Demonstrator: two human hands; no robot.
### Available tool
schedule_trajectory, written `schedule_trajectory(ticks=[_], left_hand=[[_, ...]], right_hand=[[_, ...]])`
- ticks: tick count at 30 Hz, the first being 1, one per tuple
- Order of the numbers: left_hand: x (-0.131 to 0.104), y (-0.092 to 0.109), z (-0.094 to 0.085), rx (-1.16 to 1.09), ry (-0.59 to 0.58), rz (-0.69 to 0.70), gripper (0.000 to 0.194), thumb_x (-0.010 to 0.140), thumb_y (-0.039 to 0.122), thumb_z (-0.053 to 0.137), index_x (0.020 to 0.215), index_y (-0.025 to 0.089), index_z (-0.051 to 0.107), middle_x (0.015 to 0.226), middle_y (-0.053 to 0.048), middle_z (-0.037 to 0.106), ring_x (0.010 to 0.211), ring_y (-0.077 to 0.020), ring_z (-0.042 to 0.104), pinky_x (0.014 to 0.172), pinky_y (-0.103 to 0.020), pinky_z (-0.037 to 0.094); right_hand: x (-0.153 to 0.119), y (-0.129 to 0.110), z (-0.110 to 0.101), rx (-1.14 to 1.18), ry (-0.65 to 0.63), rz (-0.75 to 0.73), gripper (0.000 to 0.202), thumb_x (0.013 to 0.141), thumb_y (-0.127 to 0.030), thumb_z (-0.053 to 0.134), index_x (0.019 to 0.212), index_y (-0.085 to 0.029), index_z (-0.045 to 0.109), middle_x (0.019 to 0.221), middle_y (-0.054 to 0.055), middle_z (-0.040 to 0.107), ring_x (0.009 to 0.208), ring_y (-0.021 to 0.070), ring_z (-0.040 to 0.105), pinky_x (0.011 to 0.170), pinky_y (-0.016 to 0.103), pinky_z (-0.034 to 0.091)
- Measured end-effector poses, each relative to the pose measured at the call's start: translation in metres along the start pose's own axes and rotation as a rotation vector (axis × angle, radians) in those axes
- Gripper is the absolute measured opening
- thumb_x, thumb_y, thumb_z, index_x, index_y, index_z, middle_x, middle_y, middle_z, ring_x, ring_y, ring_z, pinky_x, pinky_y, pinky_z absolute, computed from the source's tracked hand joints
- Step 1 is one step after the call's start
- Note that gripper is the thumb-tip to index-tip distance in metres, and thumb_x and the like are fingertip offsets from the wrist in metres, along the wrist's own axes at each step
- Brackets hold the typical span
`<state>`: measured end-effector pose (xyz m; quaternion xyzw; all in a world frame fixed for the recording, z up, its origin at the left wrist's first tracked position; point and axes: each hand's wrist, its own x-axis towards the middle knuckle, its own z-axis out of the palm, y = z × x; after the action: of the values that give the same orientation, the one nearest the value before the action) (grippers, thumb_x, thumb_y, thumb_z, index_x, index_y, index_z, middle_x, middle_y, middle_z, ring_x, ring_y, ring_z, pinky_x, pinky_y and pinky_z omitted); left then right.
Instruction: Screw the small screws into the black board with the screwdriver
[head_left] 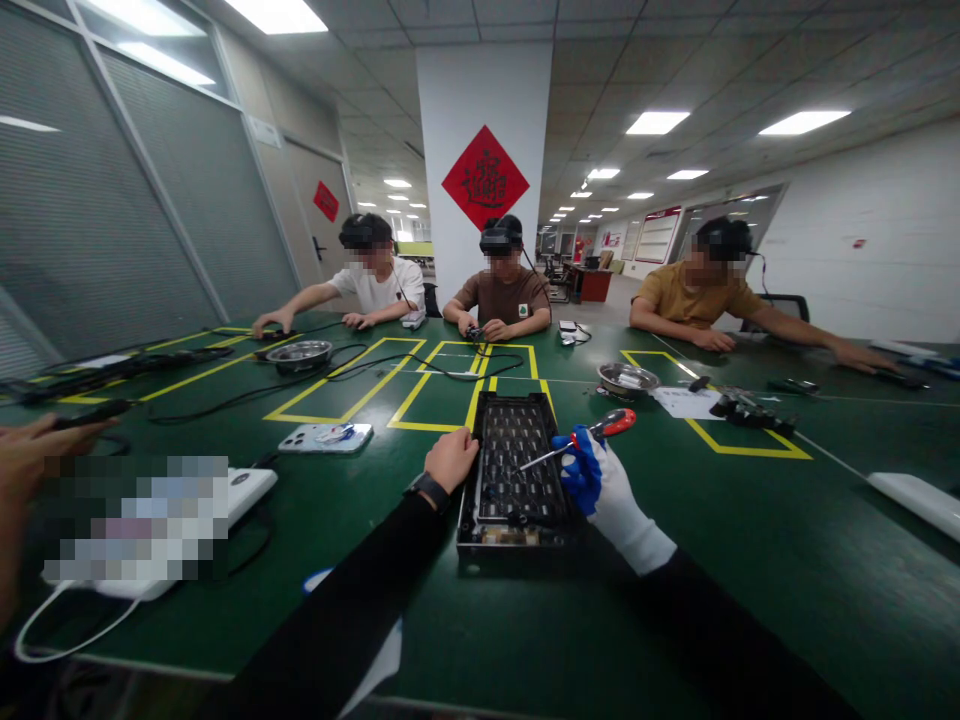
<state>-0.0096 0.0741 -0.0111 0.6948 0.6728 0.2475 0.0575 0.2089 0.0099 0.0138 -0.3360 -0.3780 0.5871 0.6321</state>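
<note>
A black rectangular case [514, 540] with rows of small cells inside lies on the green table in front of me. My left hand [451, 458], bare and with a dark watch at the wrist, rests on the left side of the case; its fingertips are hidden at the rim. In a white and blue glove, my right hand [589, 478] is closed round a screwdriver [615, 422] at the case's right side. The red and black handle points up to the right, and the metal shaft slants down left over the cells.
A phone [326, 438], a white power strip [247, 490] and black cables are on the left. Metal bowls [628, 378] [300, 355] stand farther back. Black parts [750, 412] lie right. Three people sit opposite; another person's hand [45, 445] reaches in at left.
</note>
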Motion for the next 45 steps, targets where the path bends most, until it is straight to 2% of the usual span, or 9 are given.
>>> schedule_trajectory(ticks=[3, 5, 8, 11, 19, 26, 32, 40, 45], left_hand=[[-0.008, 0.013, -0.013, -0.077, 0.098, 0.061, 0.028, 0.081, 0.042, 0.040, 0.071, 0.018, 0.051, 0.062, -0.001, 0.052, 0.059, -0.0126, 0.047, 0.054, -0.021, 0.026], [-0.016, 0.026, -0.020, -0.243, 0.069, 0.209, 0.034, 0.081, 0.046, 0.038, 0.072, 0.017, 0.053, 0.060, 0.000, 0.051, 0.058, -0.0111, 0.045, 0.056, -0.020, 0.029], [-0.031, 0.045, -0.024, -0.510, -0.210, 0.478, 0.038, 0.079, 0.048, 0.041, 0.076, 0.014, 0.059, 0.063, 0.000, 0.054, 0.057, -0.0094, 0.044, 0.055, -0.019, 0.032], [-0.040, 0.053, -0.019, -0.631, -0.491, 0.586, 0.037, 0.076, 0.046, 0.048, 0.079, 0.013, 0.063, 0.062, 0.000, 0.056, 0.055, -0.0083, 0.046, 0.052, -0.018, 0.034], [-0.039, 0.047, -0.011, -0.877, -0.733, 0.521, 0.030, 0.073, 0.040, 0.054, 0.076, 0.010, 0.061, 0.063, -0.002, 0.058, 0.057, -0.0097, 0.053, 0.058, -0.021, 0.042], [-0.040, 0.048, -0.013, -0.819, -0.756, 0.566, 0.030, 0.077, 0.038, 0.050, 0.080, 0.010, 0.060, 0.067, -0.003, 0.059, 0.063, -0.0103, 0.054, 0.061, -0.020, 0.042], [-0.038, 0.047, -0.011, -0.816, -0.778, 0.570, 0.032, 0.076, 0.041, 0.051, 0.078, 0.009, 0.057, 0.067, -0.002, 0.057, 0.061, -0.0086, 0.052, 0.061, -0.020, 0.041], [-0.038, 0.046, -0.009, -0.891, -0.872, 0.526, 0.034, 0.074, 0.041, 0.054, 0.087, 0.009, 0.057, 0.071, -0.003, 0.059, 0.064, -0.0097, 0.053, 0.062, -0.020, 0.041], [-0.038, 0.047, -0.010, -0.885, -0.839, 0.497, 0.035, 0.073, 0.041, 0.056, 0.086, 0.009, 0.058, 0.069, -0.003, 0.060, 0.061, -0.0086, 0.052, 0.058, -0.019, 0.039]], right_hand=[[-0.002, 0.002, 0.001, 0.073, -0.009, 0.007, 0.041, 0.073, -0.046, 0.055, 0.108, -0.025, 0.047, 0.068, -0.004, 0.054, 0.043, 0.0042, 0.041, 0.035, 0.015, 0.033], [-0.005, 0.001, 0.004, 0.043, -0.043, -0.017, 0.043, 0.075, -0.047, 0.052, 0.113, -0.027, 0.045, 0.067, -0.004, 0.054, 0.043, 0.0043, 0.042, 0.036, 0.015, 0.035], [-0.012, -0.002, 0.010, -0.026, -0.073, -0.074, 0.042, 0.076, -0.047, 0.050, 0.113, -0.026, 0.045, 0.067, -0.004, 0.055, 0.045, 0.0048, 0.045, 0.040, 0.016, 0.039], [-0.017, -0.004, 0.016, -0.071, -0.094, -0.109, 0.042, 0.077, -0.045, 0.049, 0.114, -0.025, 0.043, 0.068, -0.003, 0.055, 0.052, 0.0066, 0.050, 0.046, 0.017, 0.042], [-0.016, -0.006, 0.018, -0.174, -0.142, -0.055, 0.039, 0.078, -0.049, 0.045, 0.104, -0.021, 0.049, 0.072, -0.001, 0.055, 0.050, 0.0070, 0.049, 0.046, 0.019, 0.042], [-0.013, 0.005, 0.014, -0.111, -0.143, -0.019, 0.033, 0.074, -0.039, 0.056, 0.099, -0.023, 0.043, 0.071, -0.002, 0.060, 0.047, 0.0060, 0.047, 0.042, 0.017, 0.038], [-0.011, -0.003, 0.017, -0.089, -0.133, 0.036, 0.037, 0.073, -0.047, 0.053, 0.096, -0.017, 0.052, 0.070, 0.002, 0.060, 0.049, 0.0080, 0.049, 0.043, 0.019, 0.040], [-0.012, 0.008, 0.013, -0.157, -0.117, -0.017, 0.028, 0.071, -0.037, 0.060, 0.089, -0.021, 0.045, 0.069, -0.002, 0.061, 0.046, 0.0061, 0.047, 0.044, 0.019, 0.039], [-0.011, 0.003, 0.013, -0.120, -0.144, -0.018, 0.025, 0.074, -0.040, 0.056, 0.087, -0.019, 0.051, 0.065, -0.002, 0.057, 0.051, 0.0079, 0.049, 0.047, 0.020, 0.040]])
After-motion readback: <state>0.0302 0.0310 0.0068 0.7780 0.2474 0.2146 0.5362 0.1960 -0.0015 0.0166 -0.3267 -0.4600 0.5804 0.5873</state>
